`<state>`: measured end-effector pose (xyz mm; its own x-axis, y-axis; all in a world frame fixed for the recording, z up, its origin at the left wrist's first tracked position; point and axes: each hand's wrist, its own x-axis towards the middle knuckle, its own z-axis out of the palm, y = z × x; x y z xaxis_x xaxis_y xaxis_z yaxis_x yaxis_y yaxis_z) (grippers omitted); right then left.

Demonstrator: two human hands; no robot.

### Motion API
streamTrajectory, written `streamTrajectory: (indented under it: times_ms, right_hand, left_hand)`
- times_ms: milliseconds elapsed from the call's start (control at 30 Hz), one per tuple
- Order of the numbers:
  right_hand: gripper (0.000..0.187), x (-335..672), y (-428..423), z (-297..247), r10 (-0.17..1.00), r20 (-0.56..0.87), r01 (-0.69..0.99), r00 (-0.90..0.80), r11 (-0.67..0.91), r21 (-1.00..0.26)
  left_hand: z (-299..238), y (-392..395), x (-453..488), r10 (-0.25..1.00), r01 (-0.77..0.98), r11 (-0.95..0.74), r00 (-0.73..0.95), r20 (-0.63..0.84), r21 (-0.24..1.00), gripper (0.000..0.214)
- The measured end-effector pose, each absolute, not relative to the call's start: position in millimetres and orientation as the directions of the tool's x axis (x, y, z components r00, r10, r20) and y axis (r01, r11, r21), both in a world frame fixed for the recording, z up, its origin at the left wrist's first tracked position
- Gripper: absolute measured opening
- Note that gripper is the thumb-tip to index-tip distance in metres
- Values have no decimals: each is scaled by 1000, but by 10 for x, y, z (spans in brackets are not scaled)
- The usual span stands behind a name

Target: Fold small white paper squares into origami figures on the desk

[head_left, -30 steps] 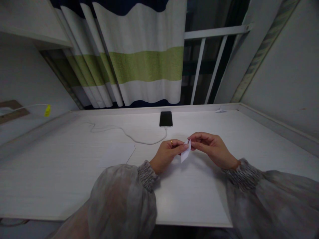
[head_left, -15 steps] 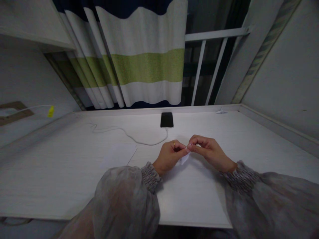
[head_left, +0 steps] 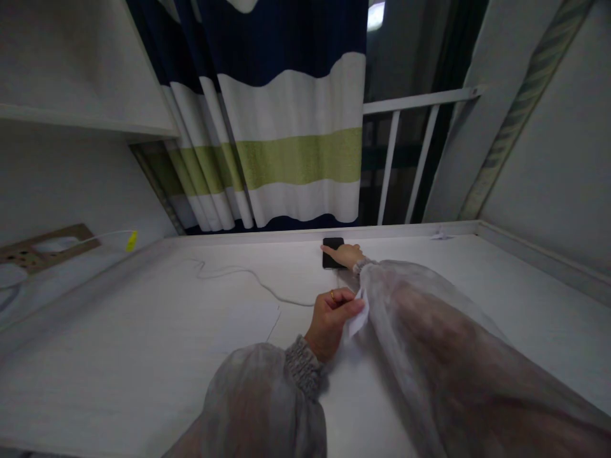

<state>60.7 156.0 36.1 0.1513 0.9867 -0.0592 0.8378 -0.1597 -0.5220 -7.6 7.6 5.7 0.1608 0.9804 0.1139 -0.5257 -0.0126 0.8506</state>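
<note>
Hands first: the left hand [head_left: 333, 320] is closed on a small folded paper [head_left: 358, 320], pinched between thumb and forefinger just above the surface [head_left: 143, 343], with its white point sticking out to the right against the other arm's sleeve [head_left: 429, 331]. The right hand [head_left: 345, 254] is stretched well forward, fingers laid out flat on top of a black phone [head_left: 330, 254] near the far edge. It touches the phone but is not closed round it.

The folded paper looks very light and thin, and the creases probably make it a little stiffer than a plain sheet. It is likely to crush or lose its folds under a hard squeeze, so a light pinch on the thick folded end, as it is held now, suits it best. The phone is likely rigid, smooth and slippery on its glass face, and heavier by far; its long edges offer the surest hold, and the white cable [head_left: 248, 275] plugged into its near end would tug if it is lifted.

A loose sheet [head_left: 248, 321] lies flat to the left of the left hand, near but apart from it. Further out, a tiny white folded piece [head_left: 440, 235] sits in the far right corner, and a striped curtain [head_left: 296, 159] hangs behind the surface beside a white railing [head_left: 420, 98].
</note>
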Motion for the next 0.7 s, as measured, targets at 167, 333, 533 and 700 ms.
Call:
streamTrajectory:
  times_ms: [167, 333, 533, 700]
  right_hand:
    - [79, 281, 1687, 354, 951, -70, 845, 301, -300, -443]
    - [79, 247, 1753, 292, 933, -50, 840, 356, -343, -421]
    - [82, 242, 1830, 203, 930, -28, 832, 367, -342, -436]
    - [73, 238, 1854, 197, 967, -23, 853, 255, -236, -465]
  left_hand:
    - [123, 121, -214, 988, -623, 100, 154, -4, 776, 26]
    - [138, 134, -336, 988, -597, 78, 155, 20, 798, 26]
    - [162, 135, -465, 992, -600, 39, 118, 41, 799, 23]
    - [145, 168, -492, 992, -626, 17, 107, 64, 780, 22]
